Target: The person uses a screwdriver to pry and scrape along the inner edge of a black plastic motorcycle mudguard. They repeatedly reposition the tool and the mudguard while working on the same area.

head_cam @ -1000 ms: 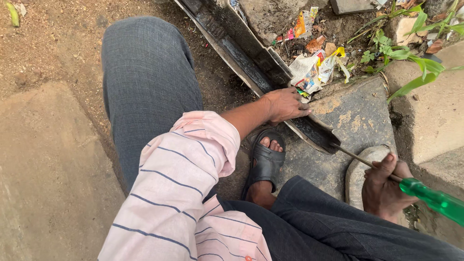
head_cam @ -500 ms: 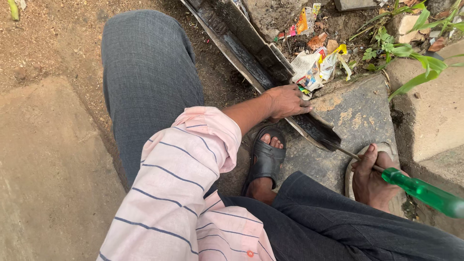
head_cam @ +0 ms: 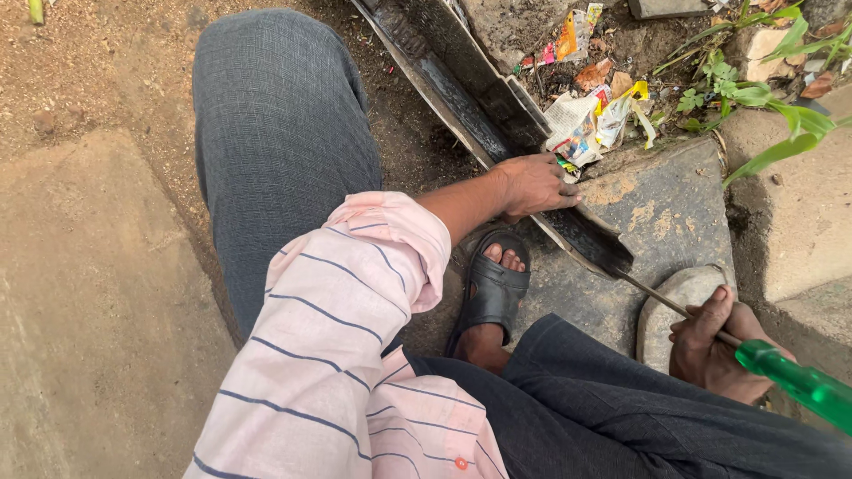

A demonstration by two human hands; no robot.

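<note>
Bare packed earth fills the ground from nine o'clock up to eleven, giving way to a worn concrete slab (head_cam: 98,310) at about eight o'clock, all of it dusty and outdoors. Over the middle, a knee in grey trousers (head_cam: 280,142) rises at eleven o'clock and a pink striped sleeve (head_cam: 346,337) crosses toward one o'clock, where the left hand (head_cam: 535,184) lies palm down with fingers curled over the edge of a long black plastic trim piece (head_cam: 461,80); it looks pressed there to keep the piece from shifting. That trim runs from twelve o'clock down to about three o'clock, its lower end resting on a grey stone slab (head_cam: 674,213). Below the hand, a foot in a black sandal (head_cam: 493,288) is planted near the centre, just beside the trim. Past it, at one to two o'clock, a heap of crumpled wrappers and litter (head_cam: 586,115) sits against green weeds (head_cam: 763,89). At four o'clock the right hand (head_cam: 714,346) is closed around the metal shaft of a green-handled screwdriver (head_cam: 803,386), the tip reaching up to the trim's lower end, seemingly for leverage, with a rounded stone (head_cam: 674,302) just beneath the knuckles
</note>
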